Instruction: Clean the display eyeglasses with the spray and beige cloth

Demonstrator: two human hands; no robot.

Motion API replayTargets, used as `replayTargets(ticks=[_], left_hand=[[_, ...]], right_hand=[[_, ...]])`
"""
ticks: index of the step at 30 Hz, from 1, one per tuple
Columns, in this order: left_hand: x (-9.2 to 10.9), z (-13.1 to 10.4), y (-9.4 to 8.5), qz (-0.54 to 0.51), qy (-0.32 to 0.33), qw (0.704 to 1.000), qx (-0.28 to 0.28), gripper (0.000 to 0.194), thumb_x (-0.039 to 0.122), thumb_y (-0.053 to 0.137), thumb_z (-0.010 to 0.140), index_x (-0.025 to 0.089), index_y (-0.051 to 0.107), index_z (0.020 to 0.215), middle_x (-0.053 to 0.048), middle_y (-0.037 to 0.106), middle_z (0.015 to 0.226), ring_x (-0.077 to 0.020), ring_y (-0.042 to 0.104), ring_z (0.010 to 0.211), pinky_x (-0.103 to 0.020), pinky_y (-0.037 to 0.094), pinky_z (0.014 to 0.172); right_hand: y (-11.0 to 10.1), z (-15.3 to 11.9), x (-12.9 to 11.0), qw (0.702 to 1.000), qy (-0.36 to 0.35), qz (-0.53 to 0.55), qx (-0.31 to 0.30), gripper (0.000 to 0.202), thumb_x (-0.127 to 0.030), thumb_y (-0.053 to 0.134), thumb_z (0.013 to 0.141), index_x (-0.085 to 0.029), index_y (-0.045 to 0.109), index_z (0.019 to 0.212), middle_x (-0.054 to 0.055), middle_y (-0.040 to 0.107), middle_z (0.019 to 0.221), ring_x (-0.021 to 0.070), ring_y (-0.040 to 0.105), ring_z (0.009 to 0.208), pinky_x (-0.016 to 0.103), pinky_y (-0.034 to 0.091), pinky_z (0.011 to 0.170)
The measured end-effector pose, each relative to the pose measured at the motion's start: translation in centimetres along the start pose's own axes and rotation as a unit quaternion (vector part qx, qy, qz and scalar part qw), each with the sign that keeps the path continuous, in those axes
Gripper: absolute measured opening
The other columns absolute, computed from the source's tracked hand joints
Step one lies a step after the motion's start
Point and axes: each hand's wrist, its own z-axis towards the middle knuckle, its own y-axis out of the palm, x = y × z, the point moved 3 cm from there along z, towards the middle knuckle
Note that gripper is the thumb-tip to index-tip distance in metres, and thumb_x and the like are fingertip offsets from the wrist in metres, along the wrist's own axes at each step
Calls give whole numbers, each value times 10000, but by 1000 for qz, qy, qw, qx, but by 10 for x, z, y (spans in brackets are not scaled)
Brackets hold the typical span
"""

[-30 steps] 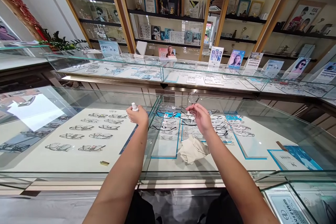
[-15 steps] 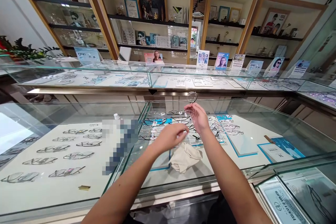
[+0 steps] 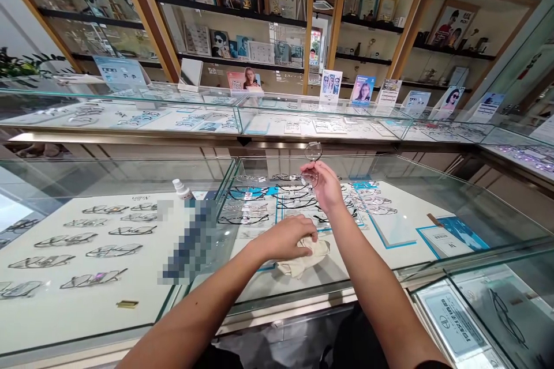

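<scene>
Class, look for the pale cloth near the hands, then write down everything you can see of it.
The cloth is cream and looks soft, thin and plain. It lies crumpled in a loose heap, with folds and uneven edges, on the glass counter top. The fingers of the left hand curve over its upper part and appear to touch it, hiding some of it; whether they grip it is unclear.

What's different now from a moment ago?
The left hand has let go of the bottle, now standing on the counter, and moved right to the cloth, fingers touching it. The right hand still holds the glasses up.
</scene>
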Motion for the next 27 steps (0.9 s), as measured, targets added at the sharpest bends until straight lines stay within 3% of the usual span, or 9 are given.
replayTargets(ticks=[5, 8, 11, 14, 16, 20, 23, 27], left_hand=[[-1, -1, 0, -21, -10, 1000, 10, 71, 286, 695, 927, 220, 700, 905, -39, 710, 1001, -239, 633, 1014, -340, 414, 910], [-6, -4, -11, -92, -45, 993, 50, 152, 339, 568, 997, 213, 635, 945, -26, 684, 900, -202, 607, 857, -310, 415, 788], [-18, -10, -25, -205, -86, 970, 97, 241, 449, 515, 1023, 219, 557, 962, 25, 577, 728, -153, 489, 655, -272, 356, 636], [-37, -14, -39, -322, -123, 924, 166, 330, 552, 576, 981, 224, 543, 975, 73, 425, 603, -116, 336, 531, -245, 233, 526], [-48, -17, -48, -386, -139, 887, 214, 398, 599, 644, 928, 212, 573, 992, 76, 429, 594, -98, 312, 505, -233, 195, 502], [-65, -23, -63, -504, -143, 800, 291, 480, 597, 784, 814, 159, 650, 959, 26, 579, 665, -88, 446, 544, -205, 300, 518], [-72, -29, -74, -572, -125, 731, 351, 450, 488, 885, 730, 138, 669, 913, -5, 655, 732, -99, 545, 605, -201, 400, 564], [-77, -37, -84, -615, -121, 671, 397, 404, 368, 896, 736, 144, 677, 990, 9, 662, 732, -96, 554, 569, -194, 409, 520]], right_hand=[[1, -1, 1, 1000, 7, -10, 2, 124, -317, 696, 870, -214, 719, 806, 52, 783, 906, 186, 702, 913, 291, 538, 847], [0, -1, 1, 1000, 5, -13, 5, 121, -314, 689, 873, -215, 717, 809, 50, 783, 907, 180, 703, 910, 286, 536, 851], [-1, -1, 1, 1000, 0, -14, 0, 122, -315, 685, 881, -218, 723, 818, 48, 786, 915, 178, 703, 905, 284, 534, 852], [-2, -1, 1, 1000, 0, -14, -8, 121, -319, 687, 882, -218, 727, 827, 48, 787, 918, 181, 704, 911, 286, 534, 854], [-1, -2, 2, 1000, 5, -12, -12, 122, -321, 691, 881, -216, 726, 829, 48, 785, 920, 181, 704, 912, 284, 532, 850], [4, -5, 2, 999, 17, -8, -26, 126, -323, 706, 875, -211, 725, 820, 48, 783, 914, 182, 698, 906, 286, 524, 843], [11, -10, 3, 998, 32, -12, -46, 133, -329, 702, 879, -210, 726, 824, 51, 782, 913, 187, 696, 914, 294, 514, 850], [23, -19, 9, 994, 61, -33, -79, 161, -362, 704, 877, -213, 719, 819, 55, 774, 904, 196, 685, 918, 306, 498, 857]])
